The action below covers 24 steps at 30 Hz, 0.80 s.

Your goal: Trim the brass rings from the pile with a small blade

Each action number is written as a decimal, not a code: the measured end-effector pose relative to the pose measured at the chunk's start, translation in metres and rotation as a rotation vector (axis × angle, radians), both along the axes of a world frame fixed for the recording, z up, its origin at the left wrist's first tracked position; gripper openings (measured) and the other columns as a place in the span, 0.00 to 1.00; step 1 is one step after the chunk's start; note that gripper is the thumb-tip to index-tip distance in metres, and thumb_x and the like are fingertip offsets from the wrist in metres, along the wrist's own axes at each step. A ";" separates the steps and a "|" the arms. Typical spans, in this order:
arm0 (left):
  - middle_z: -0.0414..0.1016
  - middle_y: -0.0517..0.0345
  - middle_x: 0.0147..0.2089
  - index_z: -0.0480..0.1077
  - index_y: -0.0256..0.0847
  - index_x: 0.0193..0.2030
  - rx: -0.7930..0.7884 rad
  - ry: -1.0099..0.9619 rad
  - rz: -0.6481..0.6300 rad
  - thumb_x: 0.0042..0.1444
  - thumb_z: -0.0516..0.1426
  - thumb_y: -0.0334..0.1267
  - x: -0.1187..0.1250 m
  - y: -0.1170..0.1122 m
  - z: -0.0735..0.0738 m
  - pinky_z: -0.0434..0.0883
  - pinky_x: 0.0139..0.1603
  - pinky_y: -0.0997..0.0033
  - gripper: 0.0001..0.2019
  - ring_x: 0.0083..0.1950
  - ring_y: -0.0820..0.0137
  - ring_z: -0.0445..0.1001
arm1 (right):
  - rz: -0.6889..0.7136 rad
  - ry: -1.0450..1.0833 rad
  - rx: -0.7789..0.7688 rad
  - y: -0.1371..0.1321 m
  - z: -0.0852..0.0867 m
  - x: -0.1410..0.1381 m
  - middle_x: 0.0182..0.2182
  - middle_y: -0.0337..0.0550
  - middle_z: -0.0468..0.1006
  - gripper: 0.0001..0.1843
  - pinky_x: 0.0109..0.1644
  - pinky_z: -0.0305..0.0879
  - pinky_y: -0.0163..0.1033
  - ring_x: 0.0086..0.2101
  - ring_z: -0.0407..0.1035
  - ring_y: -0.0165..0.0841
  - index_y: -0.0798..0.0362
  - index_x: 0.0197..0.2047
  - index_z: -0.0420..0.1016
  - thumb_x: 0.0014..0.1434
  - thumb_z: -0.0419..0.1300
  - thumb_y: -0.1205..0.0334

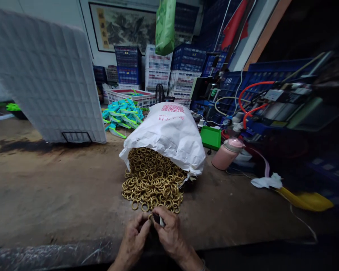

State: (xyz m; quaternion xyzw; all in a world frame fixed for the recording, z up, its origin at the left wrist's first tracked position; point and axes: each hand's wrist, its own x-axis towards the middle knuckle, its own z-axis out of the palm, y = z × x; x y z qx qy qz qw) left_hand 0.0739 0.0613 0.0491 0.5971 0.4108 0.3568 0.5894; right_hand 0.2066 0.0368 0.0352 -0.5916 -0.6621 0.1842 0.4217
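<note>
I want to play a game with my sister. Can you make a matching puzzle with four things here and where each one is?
Things:
1. brass rings
2. pink bottle
3. yellow scoop
4. small dark piece

Places:
A. at the far right of the table
B. pinched in the right hand
C. spilling out of the white sack
D. lying on its side just right of the sack

Pairs: 1-C, 2-D, 3-A, 4-B
</note>
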 end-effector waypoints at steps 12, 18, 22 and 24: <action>0.72 0.58 0.28 0.74 0.40 0.29 0.132 0.050 0.120 0.49 0.56 0.41 0.002 0.000 -0.007 0.65 0.37 0.72 0.08 0.32 0.69 0.68 | -0.036 0.400 -0.359 -0.002 0.008 -0.003 0.18 0.32 0.64 0.16 0.25 0.53 0.28 0.20 0.56 0.24 0.53 0.26 0.64 0.57 0.48 0.51; 0.72 0.57 0.28 0.72 0.40 0.28 0.095 0.007 0.050 0.51 0.54 0.39 0.004 -0.004 0.006 0.64 0.39 0.71 0.08 0.33 0.68 0.68 | -0.046 0.633 -0.472 0.002 0.006 -0.002 0.15 0.30 0.60 0.17 0.20 0.49 0.29 0.16 0.49 0.22 0.54 0.24 0.62 0.54 0.50 0.48; 0.68 0.61 0.25 0.69 0.38 0.31 -0.130 -0.078 0.009 0.51 0.55 0.43 0.002 -0.009 0.013 0.64 0.29 0.76 0.09 0.26 0.74 0.65 | -0.049 0.544 -0.397 0.006 0.011 -0.002 0.18 0.31 0.62 0.11 0.25 0.54 0.29 0.21 0.54 0.24 0.54 0.24 0.63 0.50 0.55 0.55; 0.63 0.65 0.21 0.66 0.38 0.29 -0.246 -0.074 0.004 0.51 0.54 0.45 0.000 -0.010 0.015 0.59 0.21 0.79 0.11 0.20 0.78 0.59 | -0.041 0.492 -0.381 0.006 0.015 -0.003 0.19 0.32 0.62 0.10 0.27 0.55 0.29 0.23 0.55 0.24 0.54 0.24 0.64 0.49 0.55 0.56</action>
